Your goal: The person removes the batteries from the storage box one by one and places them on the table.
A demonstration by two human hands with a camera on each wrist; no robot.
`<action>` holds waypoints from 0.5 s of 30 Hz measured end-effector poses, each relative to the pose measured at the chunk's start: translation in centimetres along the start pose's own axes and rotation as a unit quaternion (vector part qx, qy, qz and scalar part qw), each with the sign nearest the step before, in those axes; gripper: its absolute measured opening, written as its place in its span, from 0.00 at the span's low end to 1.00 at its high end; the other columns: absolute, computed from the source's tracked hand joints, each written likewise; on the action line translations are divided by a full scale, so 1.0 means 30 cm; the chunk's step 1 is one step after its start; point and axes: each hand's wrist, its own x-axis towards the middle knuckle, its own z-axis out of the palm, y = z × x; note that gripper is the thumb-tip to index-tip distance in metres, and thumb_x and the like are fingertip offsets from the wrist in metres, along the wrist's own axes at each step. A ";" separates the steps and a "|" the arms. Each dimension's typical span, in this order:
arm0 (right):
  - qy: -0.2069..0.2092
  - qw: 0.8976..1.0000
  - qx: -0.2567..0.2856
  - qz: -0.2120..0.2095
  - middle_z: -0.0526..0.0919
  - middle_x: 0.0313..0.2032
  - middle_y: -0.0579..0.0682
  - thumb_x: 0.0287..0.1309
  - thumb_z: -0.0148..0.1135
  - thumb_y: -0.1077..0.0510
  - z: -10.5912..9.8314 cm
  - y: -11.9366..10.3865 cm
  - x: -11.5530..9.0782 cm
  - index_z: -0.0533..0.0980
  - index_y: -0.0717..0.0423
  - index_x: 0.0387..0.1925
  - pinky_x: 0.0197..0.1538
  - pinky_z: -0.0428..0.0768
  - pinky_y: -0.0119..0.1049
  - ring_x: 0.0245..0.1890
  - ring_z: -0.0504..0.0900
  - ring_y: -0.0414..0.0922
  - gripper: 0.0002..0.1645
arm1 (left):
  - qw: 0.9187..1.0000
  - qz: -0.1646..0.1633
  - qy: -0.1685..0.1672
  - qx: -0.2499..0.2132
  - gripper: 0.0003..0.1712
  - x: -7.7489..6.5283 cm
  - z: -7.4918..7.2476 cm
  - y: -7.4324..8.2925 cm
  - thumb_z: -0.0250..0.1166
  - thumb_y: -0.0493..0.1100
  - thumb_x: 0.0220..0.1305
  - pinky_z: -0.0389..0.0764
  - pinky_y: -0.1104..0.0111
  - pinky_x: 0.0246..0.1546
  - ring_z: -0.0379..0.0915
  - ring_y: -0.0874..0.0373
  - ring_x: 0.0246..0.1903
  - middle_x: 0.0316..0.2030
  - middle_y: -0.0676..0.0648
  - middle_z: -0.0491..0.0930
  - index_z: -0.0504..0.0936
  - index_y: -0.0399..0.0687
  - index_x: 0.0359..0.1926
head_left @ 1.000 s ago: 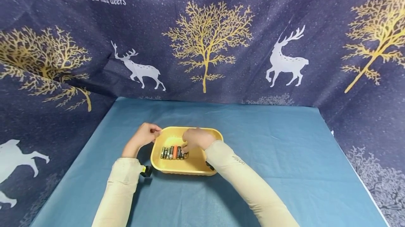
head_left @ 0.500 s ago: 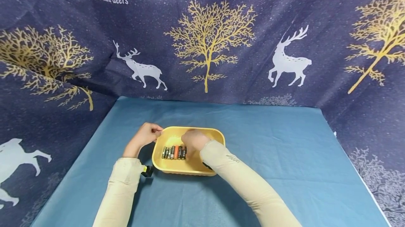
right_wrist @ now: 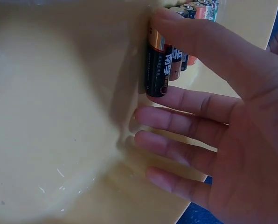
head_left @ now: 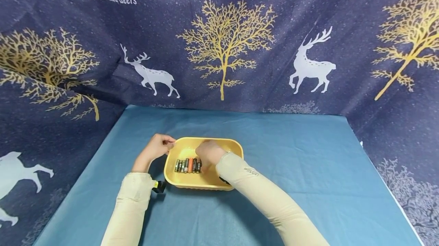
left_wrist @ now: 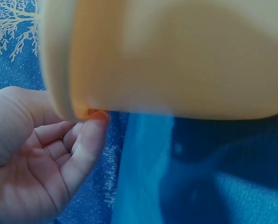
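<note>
A row of several AA-size batteries [head_left: 188, 165], mostly dark with one orange, lies side by side in a yellow plastic basin [head_left: 200, 186]. My right hand [head_left: 210, 152] reaches down into the basin at the row's right end. In the right wrist view its thumb and index finger pinch a black battery with a copper-coloured end [right_wrist: 157, 67], while the other fingers extend along the basin floor. At the basin's far left corner, my left hand [head_left: 156, 149] pinches the rim between thumb and fingers, and its thumb [left_wrist: 94, 128] shows under the rim in the left wrist view.
The basin stands on a blue cloth-covered table [head_left: 302, 170]. Behind it hangs a dark blue curtain [head_left: 260, 67] printed with deer and golden trees. A small black device [head_left: 159, 186] sits at the left wrist, close to the basin's left wall.
The right hand has turned and settled lower at the row's right end, hiding the fingertips and end battery seen earlier in the head view. My left hand stays at the rim.
</note>
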 end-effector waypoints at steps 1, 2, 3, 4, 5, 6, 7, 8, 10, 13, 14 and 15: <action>-0.001 1.000 -0.002 0.000 0.81 0.32 0.34 0.45 0.73 0.39 0.000 0.000 0.000 0.79 0.37 0.30 0.43 0.77 0.34 0.34 0.76 0.36 0.14 | 1.000 0.000 0.000 -0.001 0.13 0.000 0.000 0.000 0.57 0.32 0.67 0.84 0.55 0.30 0.78 0.54 0.21 0.29 0.38 0.81 0.80 0.25 0.47; -0.002 1.000 -0.007 -0.001 0.81 0.32 0.33 0.45 0.72 0.38 0.001 0.000 0.001 0.79 0.37 0.30 0.45 0.77 0.34 0.35 0.77 0.36 0.14 | 1.000 -0.001 0.000 -0.002 0.13 0.000 0.000 0.000 0.57 0.32 0.67 0.84 0.55 0.30 0.78 0.54 0.21 0.29 0.38 0.81 0.81 0.25 0.47; -0.001 1.000 -0.010 -0.002 0.81 0.32 0.33 0.45 0.72 0.38 0.002 0.000 0.002 0.80 0.37 0.31 0.47 0.77 0.35 0.36 0.77 0.36 0.14 | 1.000 -0.002 0.001 -0.002 0.13 0.000 0.000 -0.001 0.58 0.32 0.67 0.84 0.55 0.30 0.78 0.53 0.21 0.29 0.38 0.81 0.81 0.26 0.47; -0.001 1.000 -0.013 -0.003 0.81 0.32 0.33 0.45 0.72 0.38 0.003 0.001 0.002 0.80 0.37 0.32 0.48 0.77 0.35 0.36 0.77 0.36 0.15 | 1.000 -0.001 0.000 -0.002 0.13 0.000 0.000 -0.001 0.57 0.32 0.67 0.84 0.55 0.30 0.78 0.53 0.21 0.29 0.39 0.81 0.81 0.25 0.47; 0.000 1.000 -0.015 -0.004 0.81 0.32 0.32 0.45 0.72 0.37 0.005 0.001 0.003 0.80 0.37 0.32 0.49 0.77 0.35 0.37 0.77 0.36 0.15 | 1.000 -0.001 0.000 -0.001 0.13 0.000 0.001 -0.001 0.57 0.32 0.67 0.84 0.55 0.30 0.78 0.53 0.21 0.29 0.39 0.81 0.80 0.25 0.47; 0.001 1.000 -0.018 -0.005 0.81 0.32 0.32 0.45 0.72 0.37 0.005 0.001 0.003 0.80 0.36 0.32 0.50 0.76 0.35 0.37 0.78 0.36 0.15 | 1.000 0.000 0.000 0.000 0.13 0.000 0.001 0.000 0.57 0.32 0.67 0.84 0.55 0.30 0.78 0.54 0.21 0.29 0.39 0.81 0.80 0.25 0.47; -0.001 1.000 -0.019 -0.006 0.81 0.31 0.32 0.45 0.72 0.37 0.006 0.002 0.003 0.80 0.37 0.33 0.51 0.76 0.35 0.36 0.78 0.36 0.16 | 1.000 0.001 0.000 0.001 0.13 0.001 0.002 0.001 0.57 0.32 0.67 0.84 0.55 0.30 0.78 0.54 0.21 0.29 0.39 0.80 0.80 0.25 0.47; 0.000 1.000 -0.022 -0.007 0.81 0.31 0.32 0.45 0.72 0.37 0.006 0.002 0.003 0.80 0.37 0.32 0.52 0.76 0.34 0.35 0.77 0.36 0.16 | 1.000 0.001 0.001 0.001 0.13 0.001 0.002 0.001 0.57 0.32 0.67 0.84 0.55 0.30 0.78 0.54 0.21 0.28 0.39 0.80 0.80 0.25 0.47; 0.001 1.000 -0.022 -0.009 0.81 0.30 0.32 0.45 0.71 0.36 0.005 0.004 0.001 0.81 0.36 0.34 0.51 0.76 0.33 0.33 0.77 0.35 0.16 | 1.000 0.002 0.004 0.001 0.13 0.001 0.003 0.003 0.57 0.33 0.67 0.84 0.55 0.30 0.78 0.54 0.21 0.28 0.39 0.80 0.80 0.25 0.47; 0.002 1.000 -0.021 -0.015 0.82 0.31 0.32 0.46 0.71 0.37 0.001 0.005 -0.006 0.82 0.36 0.36 0.48 0.77 0.32 0.31 0.76 0.34 0.16 | 1.000 0.002 0.003 0.004 0.13 0.000 0.004 0.004 0.57 0.32 0.67 0.83 0.54 0.31 0.78 0.54 0.21 0.28 0.39 0.80 0.80 0.25 0.47; 0.004 1.000 -0.018 -0.017 0.82 0.32 0.32 0.45 0.71 0.37 0.000 0.005 -0.010 0.83 0.36 0.37 0.46 0.77 0.31 0.30 0.75 0.34 0.17 | 1.000 0.002 0.004 0.005 0.13 -0.001 0.004 0.004 0.57 0.32 0.67 0.83 0.53 0.31 0.78 0.54 0.21 0.28 0.39 0.80 0.81 0.25 0.47; 0.005 1.000 -0.014 -0.017 0.82 0.32 0.32 0.45 0.72 0.37 -0.002 0.004 -0.014 0.83 0.35 0.38 0.44 0.77 0.30 0.30 0.75 0.34 0.17 | 1.000 0.003 0.005 0.005 0.13 -0.002 0.005 0.002 0.57 0.32 0.67 0.83 0.53 0.32 0.78 0.54 0.21 0.27 0.40 0.80 0.81 0.25 0.47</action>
